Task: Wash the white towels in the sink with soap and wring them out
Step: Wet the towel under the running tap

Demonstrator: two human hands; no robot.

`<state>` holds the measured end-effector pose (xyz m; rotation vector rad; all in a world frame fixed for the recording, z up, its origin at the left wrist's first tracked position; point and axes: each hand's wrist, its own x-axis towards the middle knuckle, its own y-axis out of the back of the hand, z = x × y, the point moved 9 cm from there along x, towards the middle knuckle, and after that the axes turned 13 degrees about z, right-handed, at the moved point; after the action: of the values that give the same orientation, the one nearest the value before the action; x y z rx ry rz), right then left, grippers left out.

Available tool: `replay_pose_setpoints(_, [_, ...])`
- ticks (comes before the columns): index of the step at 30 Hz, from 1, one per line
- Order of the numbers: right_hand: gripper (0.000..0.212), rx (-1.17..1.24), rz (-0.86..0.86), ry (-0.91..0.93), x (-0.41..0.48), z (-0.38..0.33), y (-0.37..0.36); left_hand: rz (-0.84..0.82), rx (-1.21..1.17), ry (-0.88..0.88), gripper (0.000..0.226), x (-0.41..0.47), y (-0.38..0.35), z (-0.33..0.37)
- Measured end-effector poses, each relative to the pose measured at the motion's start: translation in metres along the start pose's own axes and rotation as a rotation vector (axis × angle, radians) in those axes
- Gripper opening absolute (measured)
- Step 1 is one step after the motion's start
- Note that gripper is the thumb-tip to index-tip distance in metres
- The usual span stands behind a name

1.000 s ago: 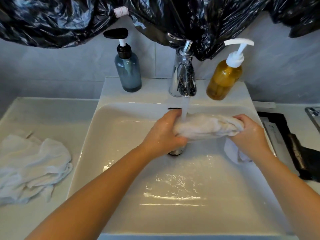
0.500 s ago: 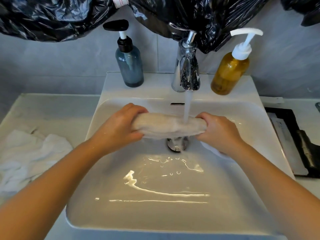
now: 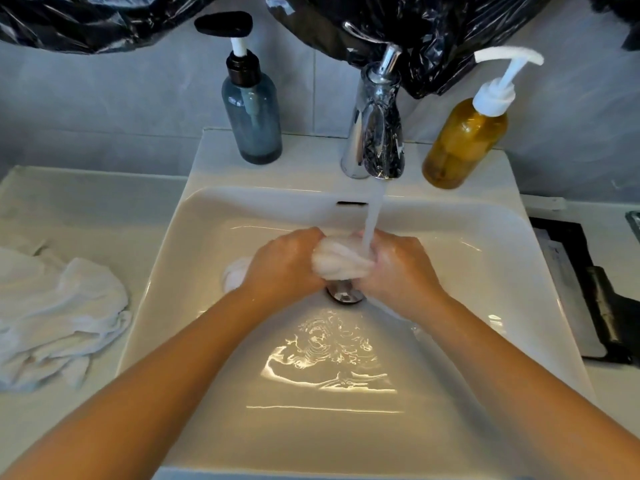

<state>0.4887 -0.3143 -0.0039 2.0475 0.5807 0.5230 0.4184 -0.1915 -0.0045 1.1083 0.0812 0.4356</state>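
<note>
A wet white towel (image 3: 341, 259) is bunched between both hands above the drain (image 3: 345, 294) of the white sink (image 3: 194, 237). My left hand (image 3: 285, 266) grips its left part, and a loose end of the towel sticks out to the left of that hand. My right hand (image 3: 400, 268) grips the right part. Water runs from the chrome tap (image 3: 379, 133) onto the towel. A second pile of white towels (image 3: 59, 313) lies on the counter at the left.
A blue-grey pump bottle (image 3: 252, 109) stands left of the tap and an amber pump bottle (image 3: 465, 140) right of it. Black plastic sheeting (image 3: 398, 26) hangs above. A dark tray (image 3: 588, 292) lies on the counter at the right.
My hands have drawn close together, bunching the stretched towel into a short wad under the stream. The towel's loose end now shows left of my left hand.
</note>
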Motion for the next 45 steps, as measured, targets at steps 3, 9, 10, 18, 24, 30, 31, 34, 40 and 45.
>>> replay_pose_setpoints(3, [0.080,-0.204,-0.079,0.055,-0.005,0.007,-0.017,0.112,-0.169,-0.027,0.041,0.004,0.025,0.002])
replay_pose_setpoints(9, [0.065,-0.256,-0.066,0.058,-0.007,0.022,-0.007,0.172,-0.057,-0.203,0.042,-0.003,0.050,0.009])
replay_pose_setpoints(10, [0.063,-0.303,-0.043,0.087,-0.009,0.025,-0.005,0.179,0.028,-0.291,0.043,-0.007,0.048,0.010])
replay_pose_setpoints(18, [0.040,-0.388,-0.007,0.161,-0.023,0.021,0.016,0.060,0.318,-0.432,0.049,-0.023,0.029,0.005])
replay_pose_setpoints(24, [0.041,-0.531,-0.138,0.179,-0.069,0.039,0.030,-0.323,0.432,-0.492,0.071,-0.065,-0.007,-0.015])
replay_pose_setpoints(30, [0.041,-0.617,-0.160,0.157,-0.074,0.031,0.054,-0.367,0.491,-0.325,0.060,-0.071,0.017,-0.025])
replay_pose_setpoints(31, [0.041,-0.653,-0.148,0.171,-0.076,0.029,0.059,-0.338,0.489,-0.345,0.059,-0.077,0.024,-0.022])
replay_pose_setpoints(34, [0.046,-0.726,-0.264,0.181,-0.101,0.034,0.049,-0.379,0.513,-0.405,0.054,-0.105,0.027,-0.018])
replay_pose_setpoints(40, [0.049,-0.682,-0.573,0.082,-0.132,0.051,0.035,-0.593,0.373,-0.229,0.050,-0.136,0.016,-0.033])
replay_pose_setpoints(45, [0.084,-0.636,-0.742,-0.012,-0.135,0.062,0.033,-0.622,0.397,-0.220,0.066,-0.136,0.018,-0.032])
